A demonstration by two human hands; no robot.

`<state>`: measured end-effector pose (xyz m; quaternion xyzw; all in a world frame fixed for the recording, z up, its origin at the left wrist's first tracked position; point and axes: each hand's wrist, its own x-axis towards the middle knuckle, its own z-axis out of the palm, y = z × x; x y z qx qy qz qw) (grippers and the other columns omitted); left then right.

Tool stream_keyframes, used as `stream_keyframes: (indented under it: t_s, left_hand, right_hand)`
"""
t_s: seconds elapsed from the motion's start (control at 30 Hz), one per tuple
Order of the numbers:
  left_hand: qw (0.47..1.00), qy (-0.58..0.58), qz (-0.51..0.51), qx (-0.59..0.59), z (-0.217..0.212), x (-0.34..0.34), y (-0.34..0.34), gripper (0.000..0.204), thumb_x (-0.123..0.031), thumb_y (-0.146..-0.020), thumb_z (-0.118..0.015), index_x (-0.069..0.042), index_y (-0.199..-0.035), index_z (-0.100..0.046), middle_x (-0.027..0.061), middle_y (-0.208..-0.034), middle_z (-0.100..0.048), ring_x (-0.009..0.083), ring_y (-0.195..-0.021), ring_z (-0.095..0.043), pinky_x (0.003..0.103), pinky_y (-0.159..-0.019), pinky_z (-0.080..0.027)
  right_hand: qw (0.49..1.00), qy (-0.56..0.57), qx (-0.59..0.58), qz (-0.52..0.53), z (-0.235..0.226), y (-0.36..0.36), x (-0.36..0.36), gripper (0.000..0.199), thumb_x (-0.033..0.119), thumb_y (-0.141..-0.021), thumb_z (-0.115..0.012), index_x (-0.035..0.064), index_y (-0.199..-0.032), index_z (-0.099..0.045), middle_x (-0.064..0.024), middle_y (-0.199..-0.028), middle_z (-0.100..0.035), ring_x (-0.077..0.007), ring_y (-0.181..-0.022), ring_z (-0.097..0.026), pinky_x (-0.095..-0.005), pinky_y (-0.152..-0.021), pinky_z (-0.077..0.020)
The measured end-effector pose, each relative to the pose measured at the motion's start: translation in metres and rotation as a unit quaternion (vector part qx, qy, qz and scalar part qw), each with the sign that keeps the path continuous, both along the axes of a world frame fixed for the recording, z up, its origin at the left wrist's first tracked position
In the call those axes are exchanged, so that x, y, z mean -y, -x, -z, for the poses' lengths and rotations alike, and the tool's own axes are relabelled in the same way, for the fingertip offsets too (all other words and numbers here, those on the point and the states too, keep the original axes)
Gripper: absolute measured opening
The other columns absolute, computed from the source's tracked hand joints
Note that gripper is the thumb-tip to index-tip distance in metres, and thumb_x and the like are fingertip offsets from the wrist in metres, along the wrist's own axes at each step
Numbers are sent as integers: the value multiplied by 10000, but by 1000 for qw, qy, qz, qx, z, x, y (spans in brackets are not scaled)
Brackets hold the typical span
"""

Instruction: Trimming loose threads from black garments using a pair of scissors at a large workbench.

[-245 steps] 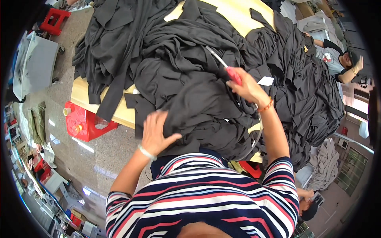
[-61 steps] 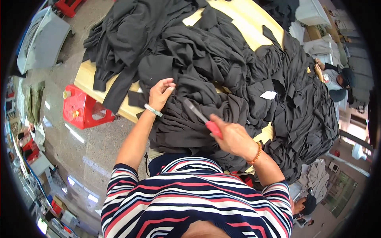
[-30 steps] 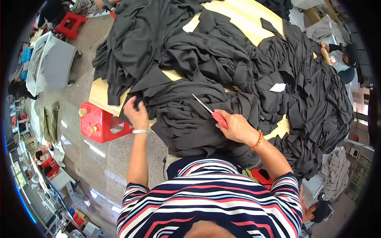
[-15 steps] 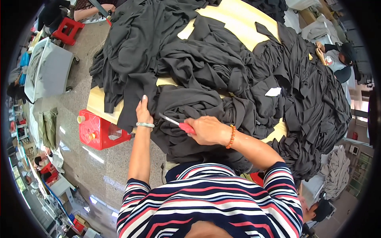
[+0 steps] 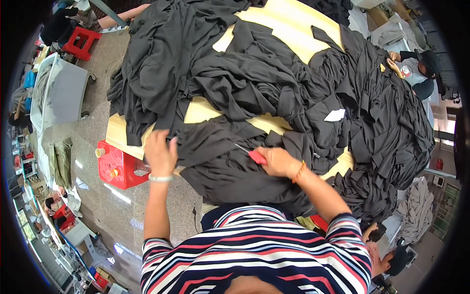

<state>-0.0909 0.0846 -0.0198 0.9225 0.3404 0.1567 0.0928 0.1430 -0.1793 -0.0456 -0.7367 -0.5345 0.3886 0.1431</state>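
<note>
One tabletop, pale yellow, carries the cloth. One red-handled pair of scissors lies over the dark fabric. Two hands of the person work there: the left hand and the right hand. One white tag shows on the dark garments, a heap too tangled to count. Two red stools stand on the floor: one beside the tabletop, one farther off. One other person's hand shows at the far right.
</note>
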Motion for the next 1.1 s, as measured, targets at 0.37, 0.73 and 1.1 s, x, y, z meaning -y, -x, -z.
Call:
stream_keyframes:
  t_s: [0.37, 0.73, 1.1]
  left_hand:
    - [937, 209, 202, 194, 32, -19, -194, 226, -89, -739, -582, -38, -959, -574, 182, -917, -613, 400, -848, -598, 433, -711, -486]
    - [943, 259, 144, 154, -3, 65, -112, 501, -272, -749, -734, -47, -1163, -568, 149, -1065, -585, 336, -1022, -545, 413, -881, -436]
    - [942, 284, 175, 40, 51, 77, -92, 239, -130, -800, -722, -14, -766, -516, 126, -592, -469, 244, -544, -486, 349, -554, -398]
  right_hand:
    - [955, -161, -65, 241, -74, -26, 18, 411, 40, -828, -635, 49, -1226, -531, -134, -1158, -595, -252, -1109, -570, -323, -946, -431]
    - [950, -182, -23, 251, -79, -75, -5, 465, 28, -822, -647, 61, -1268, -520, -174, -1423, -410, -317, -1290, -442, -358, -1043, -374]
    - [981, 24, 38, 191, -1, -62, -41, 337, 90, -723, -595, 73, -1058, -560, -204, -919, -642, -393, -922, -616, -454, -782, -482]
